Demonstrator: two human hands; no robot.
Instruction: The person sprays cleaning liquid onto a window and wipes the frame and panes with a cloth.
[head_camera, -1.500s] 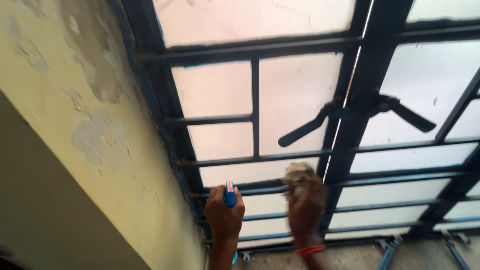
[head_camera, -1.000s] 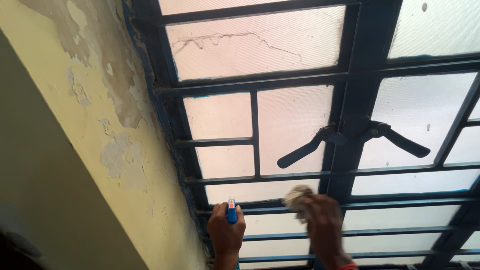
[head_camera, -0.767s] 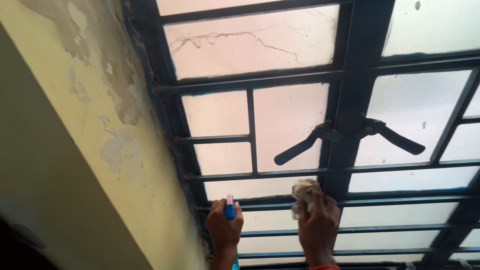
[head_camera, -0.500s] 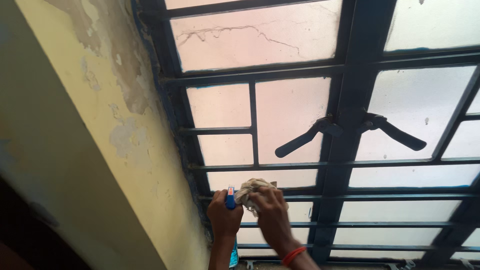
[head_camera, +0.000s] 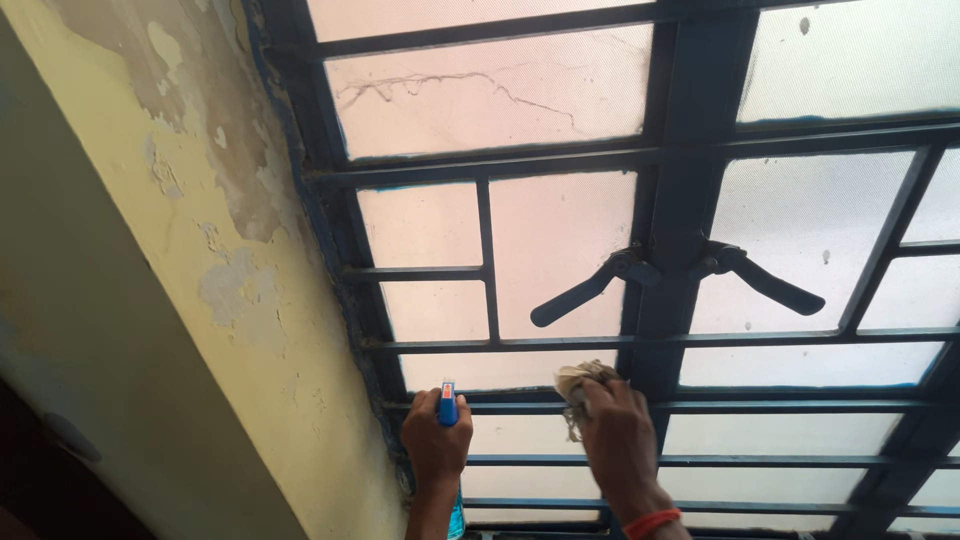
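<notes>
My left hand (head_camera: 435, 445) is closed around a blue spray bottle (head_camera: 448, 408), held up against the lower left of the window grille. My right hand (head_camera: 618, 440) grips a crumpled pale cloth (head_camera: 580, 382) and presses it on the frosted glass pane (head_camera: 520, 368) just left of the dark central window post (head_camera: 690, 200). An orange band sits on my right wrist. The cloth lies between two horizontal dark bars (head_camera: 560, 402).
Two black window latch handles (head_camera: 575, 292) (head_camera: 765, 282) stick out from the central post above my right hand. A cracked upper pane (head_camera: 480, 90) sits higher. A yellow wall with peeling paint (head_camera: 190, 260) flanks the window on the left.
My right hand has wiped the cloth left toward the bottle and then back right to the central post. My left hand keeps the bottle in much the same place.
</notes>
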